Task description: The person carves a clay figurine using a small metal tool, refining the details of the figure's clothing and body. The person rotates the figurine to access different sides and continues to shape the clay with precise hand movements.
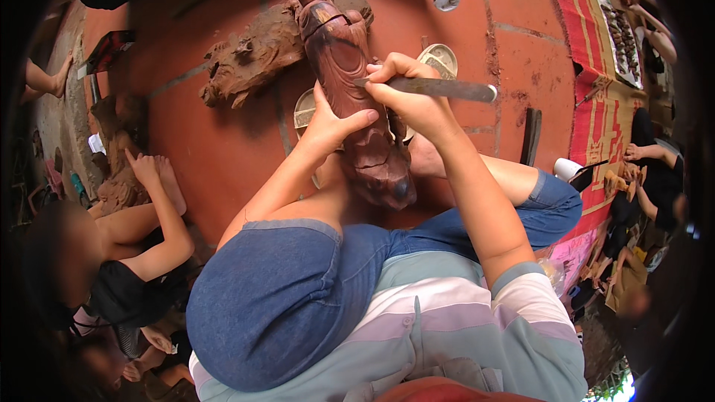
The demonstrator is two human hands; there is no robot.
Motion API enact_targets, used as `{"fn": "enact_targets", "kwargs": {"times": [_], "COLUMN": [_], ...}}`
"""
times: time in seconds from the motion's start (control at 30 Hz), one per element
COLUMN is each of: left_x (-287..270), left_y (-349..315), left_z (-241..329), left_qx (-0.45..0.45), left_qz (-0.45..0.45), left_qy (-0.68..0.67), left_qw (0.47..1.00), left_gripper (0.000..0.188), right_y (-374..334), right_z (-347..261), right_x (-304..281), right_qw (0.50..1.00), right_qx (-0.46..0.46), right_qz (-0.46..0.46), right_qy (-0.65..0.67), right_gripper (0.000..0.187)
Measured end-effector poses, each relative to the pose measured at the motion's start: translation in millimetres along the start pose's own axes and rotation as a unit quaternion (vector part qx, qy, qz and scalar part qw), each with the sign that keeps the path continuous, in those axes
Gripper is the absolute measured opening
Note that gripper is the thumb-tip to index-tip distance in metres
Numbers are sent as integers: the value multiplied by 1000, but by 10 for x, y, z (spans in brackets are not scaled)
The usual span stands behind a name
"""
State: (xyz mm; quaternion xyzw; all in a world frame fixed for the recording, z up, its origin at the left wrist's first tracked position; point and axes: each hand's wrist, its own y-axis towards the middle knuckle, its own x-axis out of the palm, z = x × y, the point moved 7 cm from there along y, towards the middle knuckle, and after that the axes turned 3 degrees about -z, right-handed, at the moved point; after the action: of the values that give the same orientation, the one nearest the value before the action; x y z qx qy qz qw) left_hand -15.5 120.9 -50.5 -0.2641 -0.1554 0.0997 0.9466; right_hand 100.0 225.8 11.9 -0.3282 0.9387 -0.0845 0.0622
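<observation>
A reddish-brown carved wooden figure (328,48) lies lengthwise between my bare legs, its rounded head at the far end and its rough base close to me. Across its lower middle rests my left hand (331,125), thumb on top and fingers spread along the left side. My right hand (413,97) is closed round a flat grey metal carving tool (458,89). The tool's tip touches the carved folds on the figure, while its rounded end sticks out to the right. The figure hides part of my right fingers' far side.
A rough brown piece of wood (253,56) lies left of the figure on red floor tiles (201,134). Sandals (439,59) sit on both sides. At the left, another person's hand (145,167) is by a wood carving (119,149). A red patterned mat (588,104) runs along the right.
</observation>
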Motion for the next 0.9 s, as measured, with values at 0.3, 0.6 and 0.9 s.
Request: {"fn": "enact_targets", "kwargs": {"times": [0.3,0.6,0.9], "left_x": [12,0,-21], "left_y": [-32,-24,-29], "left_z": [56,51,18], "left_qx": [-10,-7,-8], "left_qz": [7,4,6], "left_qy": [25,41,43], "left_qw": [1000,999,999], "left_gripper": [119,122,126], "right_y": [104,238,253], "right_z": [-23,-45,-38], "right_x": [-85,-145,-314], "right_qw": [996,990,989], "right_qx": [64,33,50], "right_qz": [-50,-131,-42], "right_qy": [-36,39,131], "right_gripper": [9,6,5]}}
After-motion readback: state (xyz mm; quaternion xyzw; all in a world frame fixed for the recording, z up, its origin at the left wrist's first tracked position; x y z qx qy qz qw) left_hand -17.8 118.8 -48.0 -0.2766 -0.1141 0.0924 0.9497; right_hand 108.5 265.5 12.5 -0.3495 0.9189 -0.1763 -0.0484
